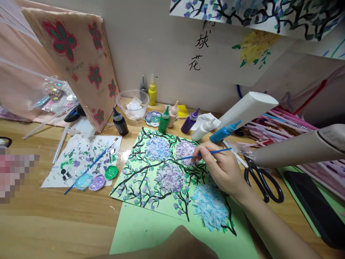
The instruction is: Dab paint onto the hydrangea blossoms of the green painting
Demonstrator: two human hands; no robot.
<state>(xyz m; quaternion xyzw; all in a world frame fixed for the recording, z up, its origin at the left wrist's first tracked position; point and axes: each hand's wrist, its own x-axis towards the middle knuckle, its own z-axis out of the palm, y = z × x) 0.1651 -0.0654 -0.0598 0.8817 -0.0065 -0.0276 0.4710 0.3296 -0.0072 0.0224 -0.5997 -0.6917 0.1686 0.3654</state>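
Note:
My right hand is closed around a thin blue paintbrush, whose tip reaches left onto the painting. Black branches, small green and purple dabs, and raised textured flower clusters cover that light green sheet. One purple cluster lies below the brush tip, and a light blue cluster is nearer to me. At the bottom edge my left hand rests on a larger green sheet; its fingers are hidden. Another blue paintbrush lies across a paint-stained paper on the left.
Paint pots in blue, purple and green sit beside the stained paper. Several paint bottles line the back, near a clear bowl. Black-handled scissors, a grey-brown cylinder and a dark phone-like slab are at right.

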